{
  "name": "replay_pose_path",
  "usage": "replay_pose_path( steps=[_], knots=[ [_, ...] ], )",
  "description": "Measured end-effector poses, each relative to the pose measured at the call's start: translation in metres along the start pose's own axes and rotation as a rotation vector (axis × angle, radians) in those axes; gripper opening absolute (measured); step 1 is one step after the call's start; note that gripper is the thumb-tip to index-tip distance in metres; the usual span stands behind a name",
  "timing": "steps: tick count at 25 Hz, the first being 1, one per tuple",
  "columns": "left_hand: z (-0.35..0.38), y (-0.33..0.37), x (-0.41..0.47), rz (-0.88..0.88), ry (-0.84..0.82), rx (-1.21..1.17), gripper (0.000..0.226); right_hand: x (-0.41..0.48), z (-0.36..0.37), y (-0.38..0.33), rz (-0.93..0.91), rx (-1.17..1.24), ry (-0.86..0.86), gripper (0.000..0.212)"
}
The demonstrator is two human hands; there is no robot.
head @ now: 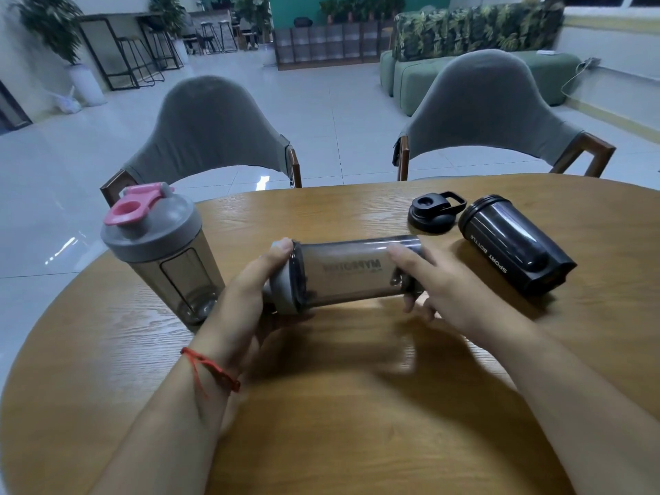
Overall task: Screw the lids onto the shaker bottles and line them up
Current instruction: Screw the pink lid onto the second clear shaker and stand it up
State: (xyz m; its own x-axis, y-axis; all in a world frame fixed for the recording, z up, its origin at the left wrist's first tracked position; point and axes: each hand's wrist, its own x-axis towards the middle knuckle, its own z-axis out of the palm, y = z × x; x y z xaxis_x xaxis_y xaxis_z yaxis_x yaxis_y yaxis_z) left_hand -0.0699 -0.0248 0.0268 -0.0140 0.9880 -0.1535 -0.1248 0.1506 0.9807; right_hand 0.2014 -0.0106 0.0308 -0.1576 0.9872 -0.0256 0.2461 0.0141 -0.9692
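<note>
A smoky transparent shaker bottle [348, 271] is held sideways just above the wooden table [357, 405]. My left hand [250, 294] grips its grey lid [285, 287] at the left end. My right hand [439, 284] wraps around the bottle's other end. At the left a second smoky bottle [171, 259] stands upright with a grey lid and pink flip cap [137, 205] on it. On the right a black bottle [514, 244] marked SPORT BOTTLE lies on its side with its mouth uncovered. Its black lid [434, 212] rests on the table just left of it.
Two grey-backed chairs [210, 130] [489, 108] stand at the far side of the round table. The table's curved edge runs close behind the upright bottle. Beyond are a tiled floor, a green sofa [421, 80], stools and shelving.
</note>
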Motion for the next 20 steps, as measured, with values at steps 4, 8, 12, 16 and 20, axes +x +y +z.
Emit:
replay_pose_path(
  steps=[4, 8, 12, 16, 20],
  knots=[
    [-0.003, -0.005, -0.001, 0.135, -0.014, 0.052, 0.07, 0.0, -0.001, -0.003, 0.125, 0.011, 0.018, 0.071],
    [-0.01, -0.004, 0.002, 0.2, -0.039, 0.106, 0.063, -0.002, 0.004, -0.003, 0.134, 0.023, 0.016, 0.071],
    [-0.008, 0.002, -0.008, 0.33, -0.042, 0.244, 0.075, -0.001, 0.001, -0.003, 0.222, 0.056, -0.052, 0.078],
    [-0.006, 0.005, -0.016, 0.455, -0.026, 0.345, 0.08, -0.002, 0.0, -0.005, 0.319, 0.099, -0.094, 0.077],
    [-0.005, 0.013, -0.022, 0.495, -0.031, 0.418, 0.083, -0.003, 0.004, -0.008, 0.309, 0.118, -0.093, 0.072]
  ],
)
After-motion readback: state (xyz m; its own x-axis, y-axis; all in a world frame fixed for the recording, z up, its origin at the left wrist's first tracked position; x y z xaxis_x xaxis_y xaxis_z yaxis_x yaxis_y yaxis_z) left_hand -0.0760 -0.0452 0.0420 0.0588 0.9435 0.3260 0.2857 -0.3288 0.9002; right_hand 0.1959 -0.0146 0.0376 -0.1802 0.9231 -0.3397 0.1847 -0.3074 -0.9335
